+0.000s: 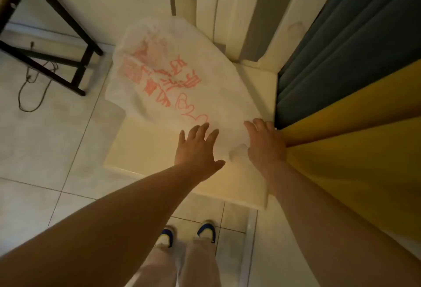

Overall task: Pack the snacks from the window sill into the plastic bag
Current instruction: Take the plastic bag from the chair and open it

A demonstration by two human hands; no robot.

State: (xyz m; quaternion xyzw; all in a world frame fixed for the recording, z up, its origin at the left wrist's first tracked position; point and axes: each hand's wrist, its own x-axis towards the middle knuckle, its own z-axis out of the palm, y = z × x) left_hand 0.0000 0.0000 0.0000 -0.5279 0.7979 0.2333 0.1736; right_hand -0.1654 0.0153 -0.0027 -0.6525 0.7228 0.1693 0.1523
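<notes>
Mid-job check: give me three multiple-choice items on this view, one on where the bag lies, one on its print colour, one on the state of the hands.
1. Where does the plastic bag lie?
A. on the window sill
B. on the floor tiles
C. over the black frame

2. What colour is the print on the bag?
A. blue
B. red-pink
C. green

3. What are the hands doing?
A. both clench the bag in fists
B. one lifts a snack
C. left hand and right hand reach with fingers spread at the bag's near end

Answers:
1 A, the bag is spread flat on the pale sill beside the curtain.
2 B, the characters and heart scribbles are red-pink.
3 C, the fingers are straight, no grip closed, and no snack shows.
</notes>
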